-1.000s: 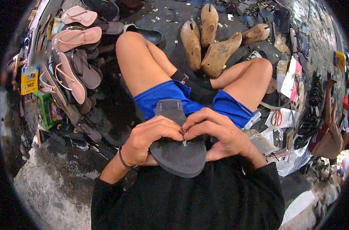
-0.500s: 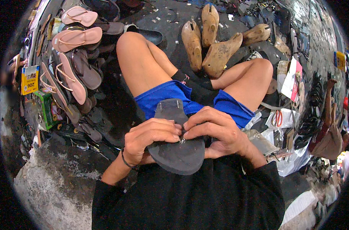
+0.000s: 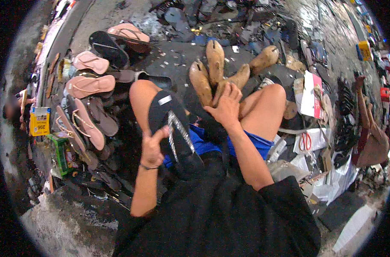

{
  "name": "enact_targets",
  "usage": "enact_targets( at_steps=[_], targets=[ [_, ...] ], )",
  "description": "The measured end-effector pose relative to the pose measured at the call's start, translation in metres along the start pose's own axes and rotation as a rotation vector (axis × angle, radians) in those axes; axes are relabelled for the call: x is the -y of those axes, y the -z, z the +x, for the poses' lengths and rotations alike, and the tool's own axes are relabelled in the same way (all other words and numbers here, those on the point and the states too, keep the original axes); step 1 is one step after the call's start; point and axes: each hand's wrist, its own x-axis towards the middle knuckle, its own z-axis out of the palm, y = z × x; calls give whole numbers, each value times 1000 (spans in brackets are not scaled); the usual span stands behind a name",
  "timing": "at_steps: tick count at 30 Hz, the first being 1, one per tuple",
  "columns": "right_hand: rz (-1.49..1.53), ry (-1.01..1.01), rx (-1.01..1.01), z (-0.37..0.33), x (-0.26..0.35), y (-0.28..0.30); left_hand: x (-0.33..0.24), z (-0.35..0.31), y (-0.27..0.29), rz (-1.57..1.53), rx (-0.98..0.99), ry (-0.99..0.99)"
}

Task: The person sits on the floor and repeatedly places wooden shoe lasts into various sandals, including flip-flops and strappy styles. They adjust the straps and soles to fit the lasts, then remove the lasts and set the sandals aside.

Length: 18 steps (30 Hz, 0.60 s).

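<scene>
sandal (image 3: 178, 139) over left thigh (image 3: 140, 100), gripped along its edge by left hand (image 3: 153, 150), thumb near straps (image 3: 183, 132). right hand (image 3: 228, 105) on last (image 3: 241, 76), can't tell if closed round it. best: sandal steady, straps unsquashed, fingers well round last.

A black flip-flop (image 3: 178, 140) with glittery silver straps (image 3: 181, 129) points toe-forward near a brown wooden shoe last (image 3: 239, 77).

This 1 view looks down from the person's head, close above the black shirt (image 3: 220, 214), and shows a wide, round patch of floor (image 3: 175, 64).
</scene>
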Motion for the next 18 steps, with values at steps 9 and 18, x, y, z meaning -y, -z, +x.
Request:
enact_targets(
  at_steps=[9,18],
  targets=[
    [1614,-567,275,-26,-52,81,42,19,-17,-366,442,240],
    [1103,-272,648,-105,50,198,51,61,-1,-477,471,212]
  ],
)
